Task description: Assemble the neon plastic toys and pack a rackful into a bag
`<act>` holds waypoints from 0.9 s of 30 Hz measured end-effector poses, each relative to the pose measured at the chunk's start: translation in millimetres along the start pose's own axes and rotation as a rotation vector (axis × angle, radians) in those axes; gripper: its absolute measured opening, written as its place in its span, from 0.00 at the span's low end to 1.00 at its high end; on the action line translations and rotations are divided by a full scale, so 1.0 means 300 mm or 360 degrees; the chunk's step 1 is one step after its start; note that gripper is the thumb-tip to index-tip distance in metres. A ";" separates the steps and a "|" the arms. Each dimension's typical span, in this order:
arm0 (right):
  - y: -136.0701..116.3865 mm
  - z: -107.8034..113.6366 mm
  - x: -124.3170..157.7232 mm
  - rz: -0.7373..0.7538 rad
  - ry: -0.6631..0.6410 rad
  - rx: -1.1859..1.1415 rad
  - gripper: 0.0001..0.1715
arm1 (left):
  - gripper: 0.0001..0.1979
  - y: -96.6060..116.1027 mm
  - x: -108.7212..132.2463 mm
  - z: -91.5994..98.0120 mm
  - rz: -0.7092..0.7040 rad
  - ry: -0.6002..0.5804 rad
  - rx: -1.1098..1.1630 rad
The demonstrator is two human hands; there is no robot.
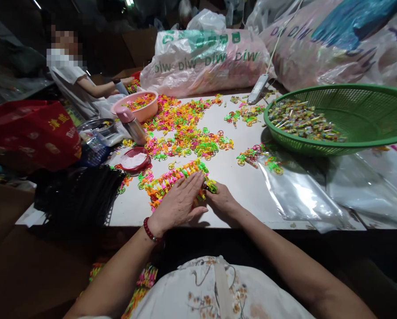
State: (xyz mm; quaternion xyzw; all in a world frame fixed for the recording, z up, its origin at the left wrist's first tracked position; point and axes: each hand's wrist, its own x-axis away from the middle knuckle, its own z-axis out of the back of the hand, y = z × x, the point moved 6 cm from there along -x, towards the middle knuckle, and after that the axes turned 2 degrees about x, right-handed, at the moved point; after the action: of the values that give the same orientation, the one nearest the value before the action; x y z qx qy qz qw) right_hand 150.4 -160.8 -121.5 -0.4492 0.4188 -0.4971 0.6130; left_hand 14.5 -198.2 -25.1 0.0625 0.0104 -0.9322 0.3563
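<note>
My left hand [180, 199], a dark red bead bracelet at its wrist, lies flat with fingers stretched over a packed row of small bright plastic toys [165, 179] in pink, orange, yellow and green. At the right end of that row, my right hand [222, 199] is closed on a small green and yellow plastic toy [212, 186]; its fingertips are partly hidden. Beyond both hands spreads a loose heap of similar toys [185, 126], some with round wheel-like parts. Smaller clusters [248, 155] lie to the right on the white table [241, 188].
On the right stand a green mesh basket [358, 115] of small wrapped tubes and clear plastic bags [301, 190]. At left are black strips [78, 197], a red basket [135, 160], a pink-lidded flask [131, 126] and a pink basin [153, 108]. Another person [75, 84] sits behind.
</note>
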 end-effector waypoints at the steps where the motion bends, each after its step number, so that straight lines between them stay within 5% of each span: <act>1: -0.004 0.001 -0.002 0.0047 -0.0004 0.0071 0.12 | 0.43 0.000 -0.001 0.000 0.0003 -0.0010 -0.0001; 12: -0.054 -0.006 -0.015 0.0476 -0.0283 0.0407 0.09 | 0.41 -0.001 -0.006 0.002 0.0012 -0.0081 0.0032; 27: -0.069 0.005 -0.100 0.0264 -0.0473 0.0586 0.13 | 0.37 0.006 -0.013 0.000 0.0029 -0.0079 -0.0065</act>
State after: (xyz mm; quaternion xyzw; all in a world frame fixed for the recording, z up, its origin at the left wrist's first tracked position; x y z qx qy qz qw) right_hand 142.5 -133.0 -99.2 -0.3622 0.2618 -0.4415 0.7780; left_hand 18.6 -196.9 -24.5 0.0322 0.0199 -0.9298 0.3661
